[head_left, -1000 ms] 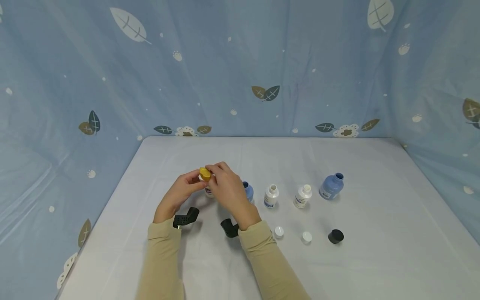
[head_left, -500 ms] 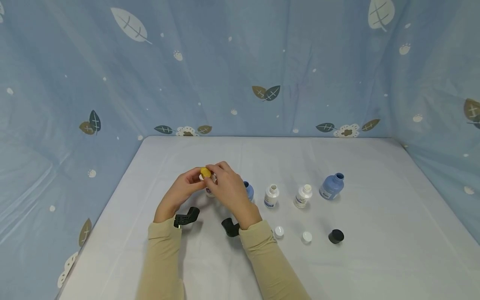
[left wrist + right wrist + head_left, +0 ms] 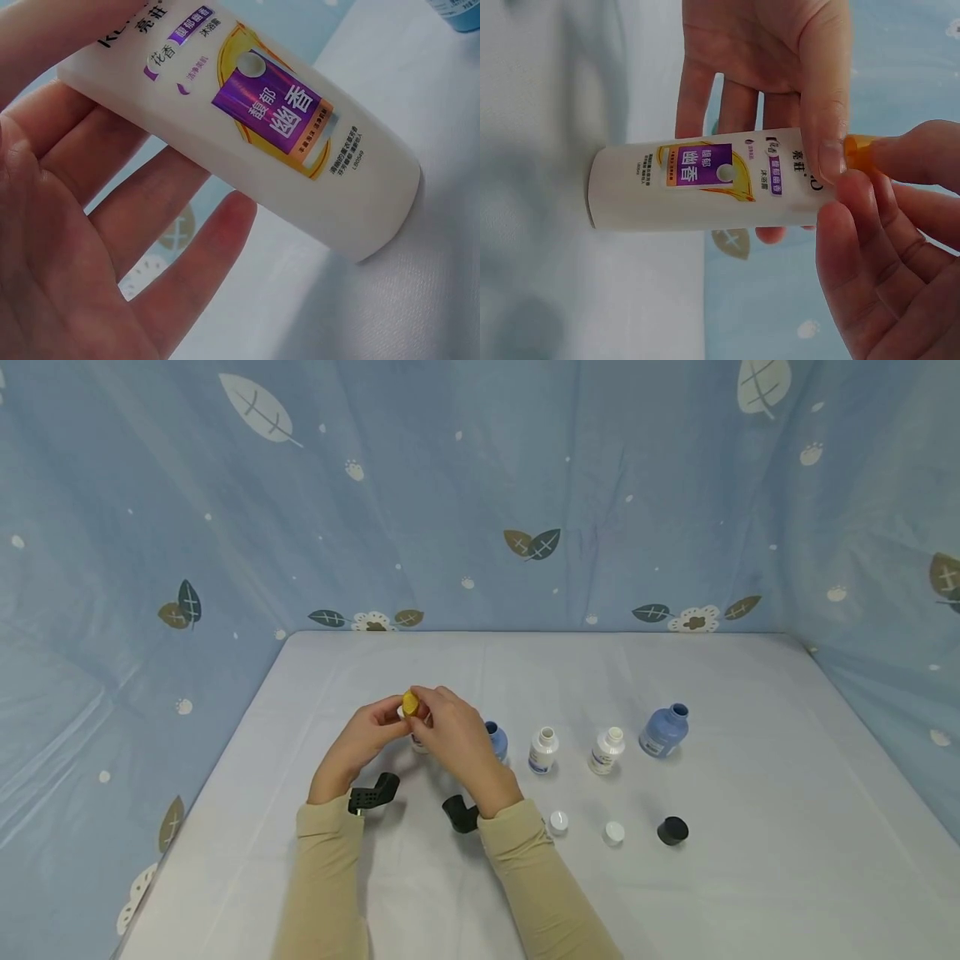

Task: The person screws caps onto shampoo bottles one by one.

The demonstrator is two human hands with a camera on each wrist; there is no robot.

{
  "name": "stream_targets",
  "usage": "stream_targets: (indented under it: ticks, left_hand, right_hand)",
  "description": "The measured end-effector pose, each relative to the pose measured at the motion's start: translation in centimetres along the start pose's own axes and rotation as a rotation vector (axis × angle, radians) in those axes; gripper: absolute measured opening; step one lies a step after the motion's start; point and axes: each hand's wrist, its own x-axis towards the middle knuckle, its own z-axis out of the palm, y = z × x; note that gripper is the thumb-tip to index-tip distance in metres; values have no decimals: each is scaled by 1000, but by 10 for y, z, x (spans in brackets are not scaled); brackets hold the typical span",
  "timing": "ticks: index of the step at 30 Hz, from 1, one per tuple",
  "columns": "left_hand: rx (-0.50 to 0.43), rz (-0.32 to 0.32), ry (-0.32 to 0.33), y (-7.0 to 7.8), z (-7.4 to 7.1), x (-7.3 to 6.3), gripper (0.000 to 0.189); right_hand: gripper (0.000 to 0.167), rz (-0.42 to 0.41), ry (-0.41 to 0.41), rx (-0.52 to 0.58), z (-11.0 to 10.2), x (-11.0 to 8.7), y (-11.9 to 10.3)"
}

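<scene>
Bottle [image 3: 712, 184] gripped by left hand [image 3: 362, 741], yellow cap [image 3: 410, 703] pinched by right hand [image 3: 459, 737]; left blue bottle [image 3: 497, 741] partly blocked by latter, black cap [image 3: 672, 831] seen near right.

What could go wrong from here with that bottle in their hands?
The right hand pinches the small yellow cap, so it might slip and drop. The left hand holds the white bottle near its yellow end, so twisting might tilt it. The blue bottle, partly hidden by the right hand, looks uncapped; a sideways move could perhaps knock it over.
</scene>
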Motion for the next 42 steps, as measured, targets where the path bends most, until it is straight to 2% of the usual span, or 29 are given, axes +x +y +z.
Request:
stream_targets:
  ticks: [6, 13, 19, 21, 27, 35, 42]
  left_hand:
    - [-17, 9, -22, 1, -1, 0, 39]
    - [-48, -2, -64, 26, 1, -9, 40]
    - [-36, 1, -53, 3, -1, 1, 40]
    - [-32, 6, -52, 0, -1, 2, 41]
    - [-29, 15, -49, 1, 0, 1, 42]
    - [-29, 17, -50, 1, 0, 1, 44]
    - [-23, 48, -58, 2, 0, 1, 41]
  right_hand:
    - [40, -6, 8, 2, 0, 0, 0]
    - [44, 17, 28, -16, 3, 0, 0]
    - [45, 63, 37, -17, 2, -2, -3]
    - [45, 77, 34, -11, 2, -2, -4]
    - [38, 100, 48, -2, 1, -2, -3]
    - [33, 95, 57, -4, 1, -2, -2]
    - [28, 83, 77, -20, 2, -2, 0]
